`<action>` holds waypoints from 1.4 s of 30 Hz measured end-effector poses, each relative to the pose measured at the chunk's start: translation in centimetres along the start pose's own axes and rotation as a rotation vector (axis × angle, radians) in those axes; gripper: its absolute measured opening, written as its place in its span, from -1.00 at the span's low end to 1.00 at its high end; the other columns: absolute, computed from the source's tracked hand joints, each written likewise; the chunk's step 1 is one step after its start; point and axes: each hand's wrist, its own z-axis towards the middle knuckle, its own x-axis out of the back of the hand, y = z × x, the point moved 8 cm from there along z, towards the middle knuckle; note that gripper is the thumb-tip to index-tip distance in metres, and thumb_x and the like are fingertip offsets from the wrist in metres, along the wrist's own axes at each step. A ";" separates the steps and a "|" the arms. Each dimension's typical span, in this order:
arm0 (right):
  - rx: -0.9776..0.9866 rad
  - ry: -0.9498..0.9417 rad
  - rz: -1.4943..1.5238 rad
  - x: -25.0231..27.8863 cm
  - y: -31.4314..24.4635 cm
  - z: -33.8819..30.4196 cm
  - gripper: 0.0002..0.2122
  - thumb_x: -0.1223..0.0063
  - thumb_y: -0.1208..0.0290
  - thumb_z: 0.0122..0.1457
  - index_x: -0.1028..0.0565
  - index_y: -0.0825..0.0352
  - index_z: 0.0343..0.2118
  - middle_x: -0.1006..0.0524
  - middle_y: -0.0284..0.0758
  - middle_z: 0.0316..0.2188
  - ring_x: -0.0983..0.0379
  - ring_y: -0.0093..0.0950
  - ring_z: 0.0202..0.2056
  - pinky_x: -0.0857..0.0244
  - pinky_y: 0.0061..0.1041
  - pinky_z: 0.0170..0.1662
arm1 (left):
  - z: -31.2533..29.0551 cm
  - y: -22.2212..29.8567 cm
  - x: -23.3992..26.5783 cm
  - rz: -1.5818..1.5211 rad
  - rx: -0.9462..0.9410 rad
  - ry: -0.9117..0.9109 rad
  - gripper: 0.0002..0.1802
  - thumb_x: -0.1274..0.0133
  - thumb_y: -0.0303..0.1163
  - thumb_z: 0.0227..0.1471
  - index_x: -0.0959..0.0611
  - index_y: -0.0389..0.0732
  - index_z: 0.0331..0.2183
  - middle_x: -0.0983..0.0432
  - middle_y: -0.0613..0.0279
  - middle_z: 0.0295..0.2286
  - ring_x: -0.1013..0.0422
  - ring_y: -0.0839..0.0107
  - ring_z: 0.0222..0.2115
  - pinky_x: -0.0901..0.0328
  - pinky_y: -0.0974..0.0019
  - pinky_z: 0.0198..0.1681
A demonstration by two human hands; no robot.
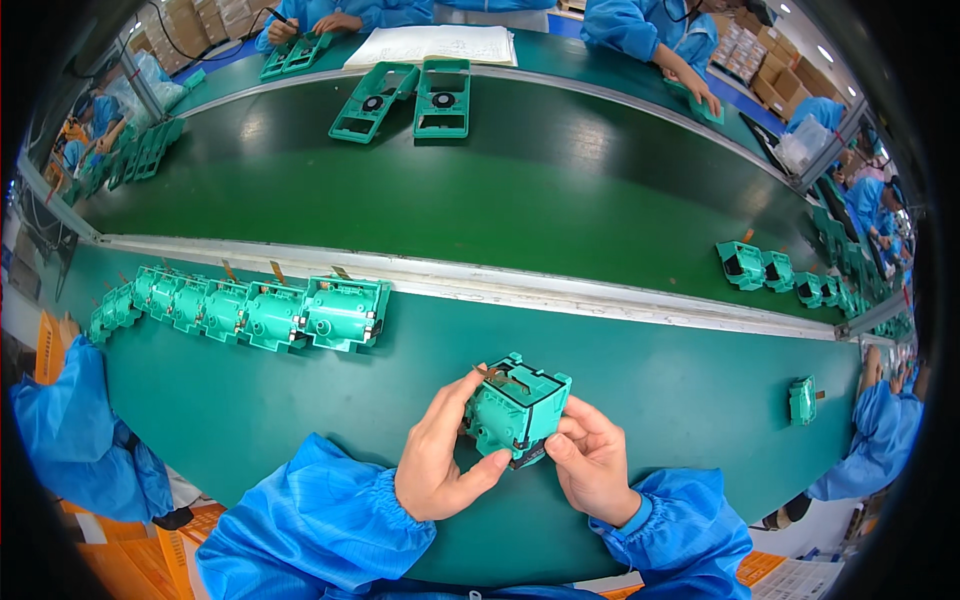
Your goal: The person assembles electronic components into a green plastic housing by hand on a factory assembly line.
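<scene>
Between my two hands, above the green tabletop, is a boxy green plastic housing (520,408) with black edging and a brown flat ribbon cable at its top. My left hand (440,455) grips its left side, fingers behind and thumb at the lower front. On the right side, my right hand (592,458) holds it with the thumb in front and the fingers curled behind. The housing is tilted and its underside is mostly hidden. A row of similar green housings (345,313) with ribbon tabs stands on the table to the left.
Beyond a pale rail (460,273) runs a green conveyor belt (480,185) carrying two green frames (442,100) and several housings (742,264) at right. A single housing (803,400) lies on the table's right side. Co-workers in blue sleeves (640,30) sit opposite and on both sides. An open notebook (430,46) lies across the belt.
</scene>
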 end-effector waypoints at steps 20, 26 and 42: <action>0.251 0.041 -0.172 0.2 -1.7 -0.4 -0.72 0.10 0.57 0.09 -0.30 0.47 -0.11 -0.46 -0.20 -0.33 -0.40 -0.51 -0.30 -0.28 -0.55 -0.19 | -0.5 -3.7 -1.5 -0.923 0.408 -0.026 -0.41 0.23 -0.14 0.00 -0.22 -0.31 0.01 -0.27 -0.07 -0.12 -0.36 0.16 -0.25 -0.28 0.17 -0.21; 0.210 0.080 -0.169 0.7 -1.2 -0.3 -0.82 0.08 0.58 0.08 -0.35 0.45 -0.23 -0.46 -0.24 -0.41 -0.39 -0.54 -0.37 -0.30 -0.57 -0.27 | -0.8 -3.1 -2.9 -1.570 0.614 -0.208 -0.28 0.32 0.16 -0.12 -0.27 -0.14 -0.02 -0.24 -0.45 -0.19 -0.35 0.01 -0.60 -0.24 0.19 -0.58; 0.167 0.089 -0.144 0.7 -0.6 -0.1 -0.87 0.09 0.61 0.07 -0.38 0.45 -0.29 -0.47 -0.29 -0.43 -0.39 -0.60 -0.38 -0.32 -0.62 -0.28 | -1.2 -1.0 -0.7 -1.027 0.411 -0.206 -0.26 0.12 0.08 -0.17 -0.28 -0.22 -0.02 -0.28 -0.21 -0.16 -0.38 0.09 -0.36 -0.29 0.11 -0.35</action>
